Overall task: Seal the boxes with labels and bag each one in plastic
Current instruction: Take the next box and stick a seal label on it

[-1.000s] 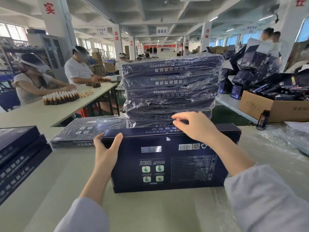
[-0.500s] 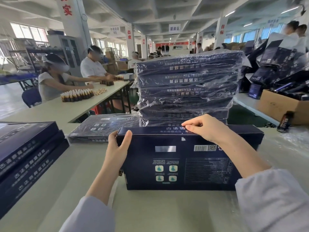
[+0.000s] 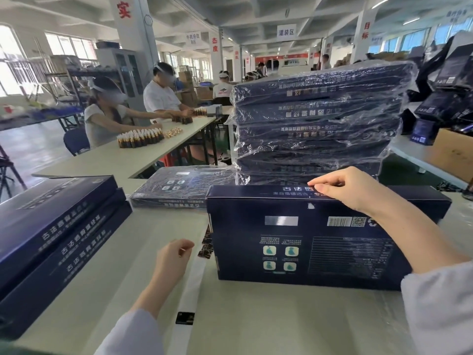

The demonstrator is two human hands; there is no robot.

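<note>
Off the box (image 3: pixel 281 252), left hand (image 3: pixel 174 257) is curling over the label strip (image 3: pixel 194 280), grip unclear; right hand (image 3: pixel 350 188) is pinching its top. Sealing; I'm peeling a label next.

Left hand (image 3: pixel 174 257): held low on the left, back of the hand toward the camera, fingers curled in, thumb tip against the forefinger. Left forearm bare, rising from a pale grey sleeve (image 3: pixel 133 331) at the bottom edge.

Right hand (image 3: pixel 350 188): extended further forward and higher, wrist bent down, fingers curled, thumb and forefinger tips together. Right forearm bare, angled up and left from the second pale grey sleeve (image 3: pixel 440 311).

What either pinch holds cannot be determined.
</note>
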